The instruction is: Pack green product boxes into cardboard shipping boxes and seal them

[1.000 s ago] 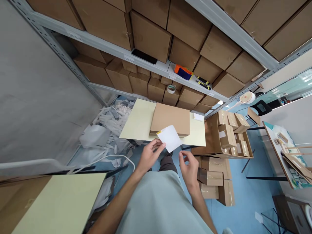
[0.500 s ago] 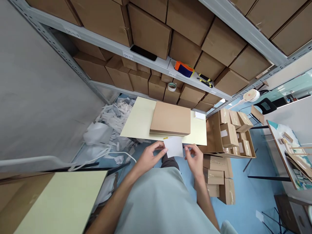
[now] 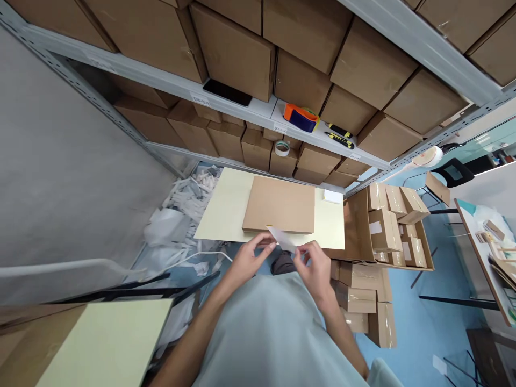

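Note:
Between my two hands, in front of my body, is a small white paper slip (image 3: pixel 282 238), tilted so that it looks narrow. My left hand (image 3: pixel 250 257) pinches its left edge between thumb and fingers. At the lower right corner, my right hand (image 3: pixel 316 269) has thumb and forefinger closed on it. Just beyond the slip, a flat brown cardboard box (image 3: pixel 280 203) lies on a pale yellow table (image 3: pixel 226 215). A small stack of white slips (image 3: pixel 332 197) rests at the table's back right.
Shelves of boxes rise behind the table; an orange and blue tape dispenser (image 3: pixel 301 117), utility knives (image 3: pixel 339 140) and a tape roll (image 3: pixel 282 148) sit there. A large open carton (image 3: pixel 355 223) of small boxes stands right. Paper scraps (image 3: pixel 187 199) lie left.
The slip has turned from facing me to a steep slant. My right hand has moved left and taken hold of its corner; before, its fingers were beside the edge.

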`<state>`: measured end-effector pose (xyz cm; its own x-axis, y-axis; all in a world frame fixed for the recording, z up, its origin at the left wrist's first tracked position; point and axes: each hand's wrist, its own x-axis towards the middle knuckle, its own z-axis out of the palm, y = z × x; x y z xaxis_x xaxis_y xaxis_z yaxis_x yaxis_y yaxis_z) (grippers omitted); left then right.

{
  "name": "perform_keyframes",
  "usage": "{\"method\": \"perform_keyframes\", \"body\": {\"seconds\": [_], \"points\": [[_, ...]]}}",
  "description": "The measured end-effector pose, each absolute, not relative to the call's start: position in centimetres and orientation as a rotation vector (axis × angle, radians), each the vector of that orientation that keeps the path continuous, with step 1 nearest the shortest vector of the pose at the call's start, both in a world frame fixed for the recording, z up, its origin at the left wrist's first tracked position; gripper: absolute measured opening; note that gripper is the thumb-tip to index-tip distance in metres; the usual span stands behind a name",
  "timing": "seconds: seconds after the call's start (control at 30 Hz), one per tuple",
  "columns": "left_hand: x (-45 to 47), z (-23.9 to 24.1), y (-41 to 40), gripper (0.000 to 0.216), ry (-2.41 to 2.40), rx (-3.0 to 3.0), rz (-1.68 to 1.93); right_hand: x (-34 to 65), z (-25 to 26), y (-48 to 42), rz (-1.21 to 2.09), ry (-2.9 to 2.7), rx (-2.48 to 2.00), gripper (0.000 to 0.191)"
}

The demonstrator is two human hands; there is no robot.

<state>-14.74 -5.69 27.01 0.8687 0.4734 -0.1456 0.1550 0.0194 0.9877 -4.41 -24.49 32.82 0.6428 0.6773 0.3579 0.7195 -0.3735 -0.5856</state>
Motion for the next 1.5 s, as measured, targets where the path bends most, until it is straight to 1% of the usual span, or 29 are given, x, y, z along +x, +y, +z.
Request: {"method": "perform_keyframes", "body": {"seconds": [0.07, 0.13, 0.17, 0.23, 0.37, 0.53, 0.73, 0.83, 0.93, 1.07, 1.17, 1.33, 1.5], "points": [[-13.7, 25.8, -5.4, 0.048, 0.566, 1.477, 0.243, -5.4, 32.1, -23.6, -0.188, -1.381, -2.123, 0.016], [-12.8, 24.8, -5.2, 0.055, 0.620, 1.382, 0.227, -6.3, 31.4, -23.0, -0.234, -1.659, -2.041, 0.020], [-12.5, 24.4, -5.2, 0.057, 0.649, 1.336, 0.217, -6.6, 31.1, -22.7, -0.228, -1.737, -1.996, 0.021], [-12.0, 24.1, -5.1, 0.053, 0.710, 1.275, 0.212, -6.3, 30.9, -22.3, -0.167, -1.749, -1.949, 0.019], [-11.2, 24.7, -4.8, 0.049, 0.791, 1.310, 0.319, -2.7, 31.6, -21.2, 0.112, -1.357, -1.961, 0.013], [-9.4, 26.0, -4.0, 0.047, 0.858, 1.434, 0.378, 2.8, 31.3, -19.5, 0.397, -0.845, -1.876, 0.016], [-7.0, 25.8, -3.1, 0.051, 0.884, 1.537, 0.443, 5.9, 26.6, -17.7, 0.686, -0.394, -1.716, 0.045], [-5.7, 24.6, -2.4, 0.049, 0.892, 1.591, 0.435, 7.0, 24.0, -16.8, 0.697, -0.310, -1.700, 0.052], [-4.3, 22.7, -1.4, 0.042, 0.945, 1.689, 0.376, 8.2, 22.1, -16.0, 0.647, -0.309, -1.824, 0.048], [-2.5, 20.1, -0.2, 0.033, 1.048, 1.823, 0.258, 9.7, 20.0, -14.7, 0.608, -0.306, -1.972, 0.027], [-1.6, 18.4, 0.4, 0.026, 1.086, 1.870, 0.219, 10.4, 18.8, -13.8, 0.597, -0.303, -2.096, 0.018], [-0.6, 16.1, 0.7, 0.021, 1.140, 1.938, 0.164, 10.5, 17.3, -12.8, 0.608, -0.343, -2.290, 0.018], [0.1, 14.7, 0.8, 0.024, 1.186, 1.980, 0.121, 10.7, 16.6, -12.5, 0.624, -0.375, -2.409, 0.022]]}}
